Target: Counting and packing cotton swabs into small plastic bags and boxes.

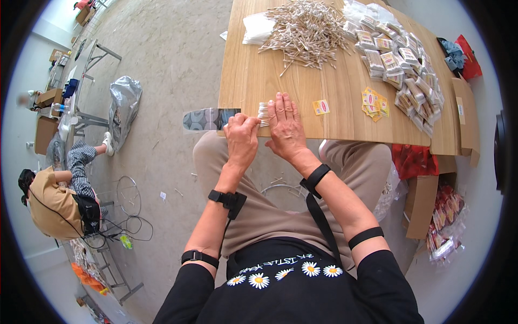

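Observation:
A small row of cotton swabs (pixel 263 114) lies side by side near the front left edge of the wooden table (pixel 302 89). My left hand (pixel 241 139) is closed, its thumb and fingertips pressed together at the near left end of the row. Right beside the swabs, my right hand (pixel 286 127) rests palm down with its fingers stretched out, touching the row's right side. To the right lies a yellow printed card (pixel 321 107), and farther along is a little stack of similar cards (pixel 373 102).
Loose swabs (pixel 307 32) form a big heap at the back, by white plastic sheets (pixel 259 28). Packed swab bags (pixel 394 56) pile up on the right. A patterned grey strip (pixel 202 120) overhangs the left edge. Cardboard boxes (pixel 421 205) stand lower right; another person (pixel 56 200) sits left.

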`<state>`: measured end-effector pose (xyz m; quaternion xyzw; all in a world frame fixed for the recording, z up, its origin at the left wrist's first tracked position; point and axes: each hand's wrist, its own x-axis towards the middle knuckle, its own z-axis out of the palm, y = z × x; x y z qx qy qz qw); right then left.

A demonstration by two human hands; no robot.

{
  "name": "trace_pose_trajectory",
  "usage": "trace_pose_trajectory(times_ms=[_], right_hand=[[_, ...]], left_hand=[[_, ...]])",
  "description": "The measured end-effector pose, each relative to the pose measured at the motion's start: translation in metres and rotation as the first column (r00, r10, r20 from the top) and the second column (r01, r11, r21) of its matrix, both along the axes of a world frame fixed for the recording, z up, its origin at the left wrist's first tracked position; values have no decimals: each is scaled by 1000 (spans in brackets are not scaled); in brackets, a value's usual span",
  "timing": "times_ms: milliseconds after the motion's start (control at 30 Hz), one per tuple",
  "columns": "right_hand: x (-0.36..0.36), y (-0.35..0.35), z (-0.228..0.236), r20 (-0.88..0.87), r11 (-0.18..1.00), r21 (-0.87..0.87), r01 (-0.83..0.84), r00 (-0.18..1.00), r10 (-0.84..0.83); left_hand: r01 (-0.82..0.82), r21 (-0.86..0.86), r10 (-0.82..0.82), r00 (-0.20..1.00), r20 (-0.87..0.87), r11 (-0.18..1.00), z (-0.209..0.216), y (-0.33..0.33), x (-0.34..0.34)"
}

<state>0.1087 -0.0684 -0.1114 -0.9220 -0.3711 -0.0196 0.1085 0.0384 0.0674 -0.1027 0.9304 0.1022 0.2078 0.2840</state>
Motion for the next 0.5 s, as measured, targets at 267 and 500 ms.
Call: trace_pose_trajectory(times_ms=[267, 500], right_hand=[[0, 0, -2, 7, 1000, 10, -2, 1000, 2], [0, 0, -3, 4, 1000, 11, -7, 1000, 7]], left_hand=[[-28, -13, 28, 999, 19, 1000, -1, 3, 6], [-23, -5, 23, 1000, -20, 1000, 0, 1, 6]])
